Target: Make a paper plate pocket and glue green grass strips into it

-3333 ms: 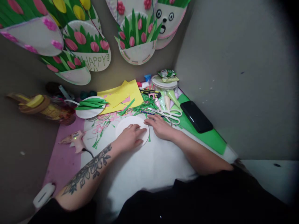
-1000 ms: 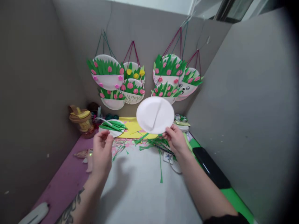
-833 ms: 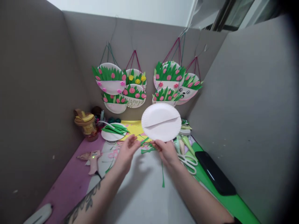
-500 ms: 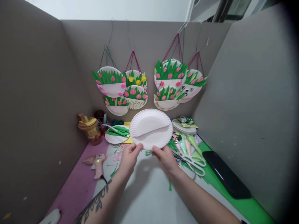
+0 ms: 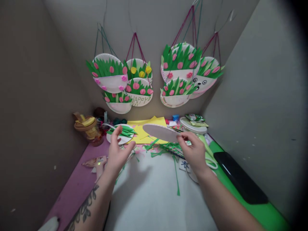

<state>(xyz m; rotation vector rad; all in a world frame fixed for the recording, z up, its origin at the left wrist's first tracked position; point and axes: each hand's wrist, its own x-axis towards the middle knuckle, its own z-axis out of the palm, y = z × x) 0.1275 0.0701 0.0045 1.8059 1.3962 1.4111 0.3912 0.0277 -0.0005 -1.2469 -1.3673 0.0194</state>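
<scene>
My right hand (image 5: 192, 150) pinches the right edge of a white paper plate (image 5: 161, 132), which is tilted so that it looks like a thin oval above the table. My left hand (image 5: 119, 148) is off the plate, its thumb and fingers spread with nothing between them. Just behind that hand lies another white plate (image 5: 122, 140) with green paper leaves (image 5: 125, 131) on it. Yellow paper sheets (image 5: 137, 138) lie beyond the held plate. Beneath it, green paper scraps (image 5: 166, 148) are strewn over the white table surface (image 5: 154, 192).
Several paper-plate baskets with paper tulips (image 5: 108, 80) hang on the back wall. A pink glue gun (image 5: 97, 163) and a brown cup (image 5: 89, 130) stand at left. On the right are a dark phone-like slab (image 5: 240, 178), white scissor handles (image 5: 211, 163) and a lidded tub (image 5: 193, 125).
My left hand has let go of the plate and moved left, opening. My right hand has shifted right and turned the plate from face-on to nearly edge-on. The view has tipped downward.
</scene>
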